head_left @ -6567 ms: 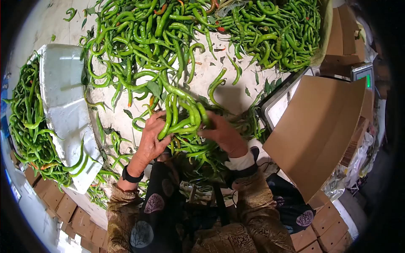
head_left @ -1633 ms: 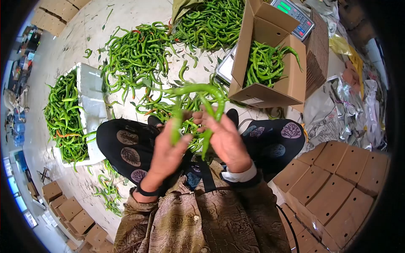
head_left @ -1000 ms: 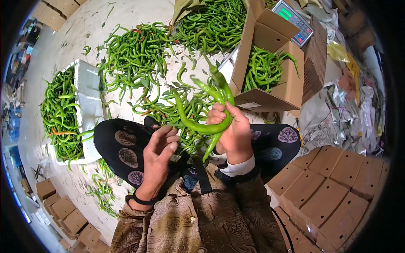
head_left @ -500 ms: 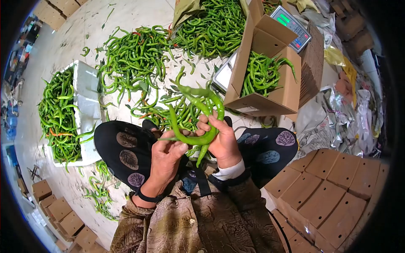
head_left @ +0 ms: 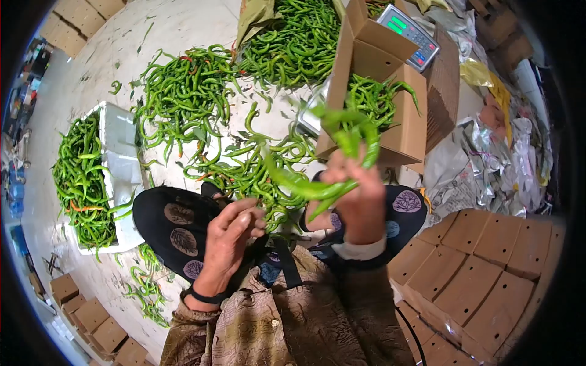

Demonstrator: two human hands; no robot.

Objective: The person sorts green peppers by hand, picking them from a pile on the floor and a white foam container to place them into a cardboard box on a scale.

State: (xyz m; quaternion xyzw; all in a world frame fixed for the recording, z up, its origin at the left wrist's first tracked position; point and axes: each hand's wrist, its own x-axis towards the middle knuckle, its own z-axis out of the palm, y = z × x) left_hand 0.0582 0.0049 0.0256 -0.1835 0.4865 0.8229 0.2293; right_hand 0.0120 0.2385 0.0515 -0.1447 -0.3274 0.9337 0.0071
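My right hand [head_left: 357,195], blurred by motion, is closed around several green peppers [head_left: 305,186] just below the open cardboard box [head_left: 414,122]. Their curved ends stick out to the left and upward, toward the box. Green peppers also lie inside that box, which rests on a scale. Over my lap at the left, my left hand [head_left: 231,238] has bent fingers, slightly blurred, and holds nothing that I can see. Loose peppers [head_left: 247,168] are spread on the floor beyond my hands.
A white foam box [head_left: 122,146] full of peppers stands at the left. Two larger pepper heaps [head_left: 183,91] lie ahead. The scale display [head_left: 409,36] is behind the cardboard box. Stacked brown boxes [head_left: 470,262] are at the lower right, with crumpled plastic above.
My right hand has moved right with the peppers, toward the cardboard box. My left hand has let go of them and is now apart from them.
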